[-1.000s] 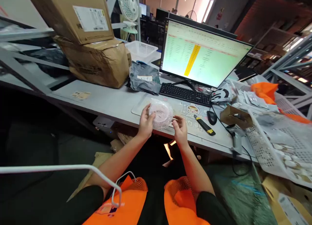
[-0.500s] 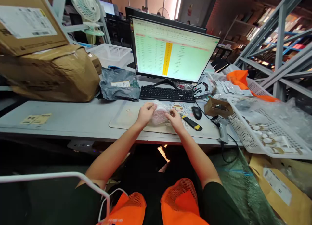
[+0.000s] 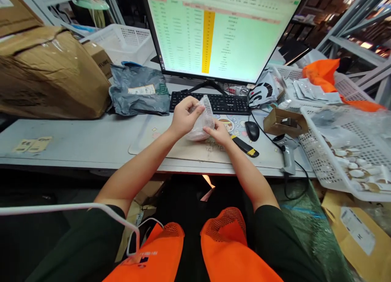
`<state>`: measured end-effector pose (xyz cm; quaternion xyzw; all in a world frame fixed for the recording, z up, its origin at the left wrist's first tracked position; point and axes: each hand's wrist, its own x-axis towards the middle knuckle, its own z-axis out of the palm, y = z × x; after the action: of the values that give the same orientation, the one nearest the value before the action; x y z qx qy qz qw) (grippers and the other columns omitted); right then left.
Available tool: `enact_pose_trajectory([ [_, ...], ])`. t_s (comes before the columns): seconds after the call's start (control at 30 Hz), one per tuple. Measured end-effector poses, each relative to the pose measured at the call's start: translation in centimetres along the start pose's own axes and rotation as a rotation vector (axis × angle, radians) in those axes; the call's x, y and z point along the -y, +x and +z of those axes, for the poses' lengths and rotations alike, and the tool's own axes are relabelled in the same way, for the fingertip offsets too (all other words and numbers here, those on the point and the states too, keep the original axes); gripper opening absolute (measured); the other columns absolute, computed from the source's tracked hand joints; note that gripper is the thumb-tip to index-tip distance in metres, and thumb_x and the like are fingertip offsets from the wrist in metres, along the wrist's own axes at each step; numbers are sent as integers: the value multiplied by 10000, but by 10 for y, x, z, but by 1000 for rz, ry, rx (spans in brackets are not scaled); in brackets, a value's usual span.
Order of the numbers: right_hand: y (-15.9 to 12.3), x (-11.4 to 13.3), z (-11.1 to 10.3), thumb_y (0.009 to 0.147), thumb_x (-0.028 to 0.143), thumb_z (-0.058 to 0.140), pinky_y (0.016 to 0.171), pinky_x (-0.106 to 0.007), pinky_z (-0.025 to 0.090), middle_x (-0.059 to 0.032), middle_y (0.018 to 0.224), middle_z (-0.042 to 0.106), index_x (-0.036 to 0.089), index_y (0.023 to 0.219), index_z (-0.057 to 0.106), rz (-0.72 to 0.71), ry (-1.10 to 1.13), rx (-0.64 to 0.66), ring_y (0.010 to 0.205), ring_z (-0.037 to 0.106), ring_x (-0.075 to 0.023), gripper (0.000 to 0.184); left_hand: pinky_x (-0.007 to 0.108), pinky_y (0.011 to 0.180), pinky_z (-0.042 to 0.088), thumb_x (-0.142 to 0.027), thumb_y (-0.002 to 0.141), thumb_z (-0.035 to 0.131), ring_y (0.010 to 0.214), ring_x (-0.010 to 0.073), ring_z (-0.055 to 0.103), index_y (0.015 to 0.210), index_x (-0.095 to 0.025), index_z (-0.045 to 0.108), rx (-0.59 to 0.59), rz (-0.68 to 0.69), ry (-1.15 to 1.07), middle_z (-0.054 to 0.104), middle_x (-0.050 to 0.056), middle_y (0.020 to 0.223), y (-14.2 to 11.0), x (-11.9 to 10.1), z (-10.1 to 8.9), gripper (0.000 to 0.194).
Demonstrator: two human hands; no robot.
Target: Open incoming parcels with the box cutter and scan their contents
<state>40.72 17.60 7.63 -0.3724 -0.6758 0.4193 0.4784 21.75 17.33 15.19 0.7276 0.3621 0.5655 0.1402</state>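
Bubble-wrapped bundle [image 3: 205, 120] partly behind left hand [image 3: 184, 117]

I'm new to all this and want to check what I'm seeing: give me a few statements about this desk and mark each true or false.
1. The left hand and the right hand both touch the bubble-wrapped bundle. True.
2. The monitor is dark. False: it is lit and shows a table with a yellow column.
3. The grey plastic parcel lies to the right of the keyboard. False: it lies to the left.
4. A handheld scanner lies to the right of the mouse. True.
5. The orange cloth hangs over the monitor. False: it lies at the right, around a white basket.
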Motion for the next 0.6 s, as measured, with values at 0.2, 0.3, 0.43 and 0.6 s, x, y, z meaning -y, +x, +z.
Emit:
enact_pose_trajectory([
  [0.2,-10,1,-16,881,719,645,816,-361,547,-27,771,667,199,809,689,-55,-98,-376,775,599,-198,526,431,1047,509,-782,982,447,1315,312,569,1454,-166,545,47,-51,43,578,187,1425,-47,9,-2,782],
  [0.3,-4,0,-29,877,755,627,832,-364,555,-42,820,682,191,847,675,-48,-50,-544,815,627,-204,567,524,1228,380,-803,887,575,1476,382,437,1587,-124,414,446,-140,140,463,224,1580,-82,7,7,989],
  [0.43,-17,14,-48,921,747,574,897,-379,571,-48,854,670,182,895,666,-113,-48,-694,900,670,-222,573,552,1285,295,-656,755,795,1527,410,365,1605,-133,429,861,-169,271,396,215,1646,-103,-5,20,1063],
  [0.6,-135,61,-121,1012,675,455,940,-451,585,-100,935,657,150,1062,674,-148,-418,-993,989,699,-272,571,596,1207,396,-541,658,833,1390,452,502,1466,-176,611,842,-148,230,556,202,1493,-112,-12,16,915],
])
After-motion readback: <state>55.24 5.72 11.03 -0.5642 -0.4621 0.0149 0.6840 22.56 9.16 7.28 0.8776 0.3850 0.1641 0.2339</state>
